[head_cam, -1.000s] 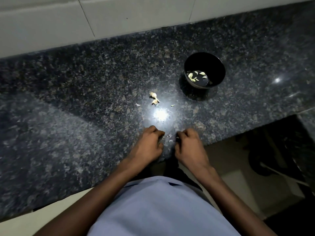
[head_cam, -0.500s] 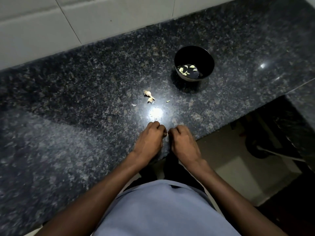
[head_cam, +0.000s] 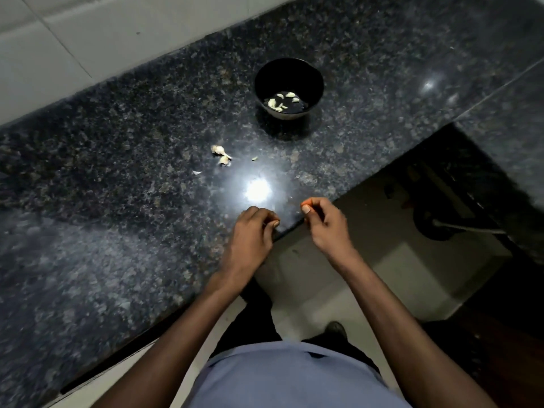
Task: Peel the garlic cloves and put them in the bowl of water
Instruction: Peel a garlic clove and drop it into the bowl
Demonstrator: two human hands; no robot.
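Hands just split apart: right hand [head_cam: 325, 223] pinching sth tiny, prob skin; left hand [head_cam: 254, 228] curled, contents hidden. Clove prob heads to bowl [head_cam: 289, 83] next.

A dark speckled granite countertop [head_cam: 117, 187] runs along a pale tiled wall; a black bowl [head_cam: 289, 81] stands on it; nearer the front edge lie garlic skins [head_cam: 221, 154], with small skin scraps [head_cam: 255, 158] close beside them.

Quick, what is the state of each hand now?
Left hand: fingers curled; whether they hold anything cannot be told.
Right hand: fingertips pinched together, content too small to tell.
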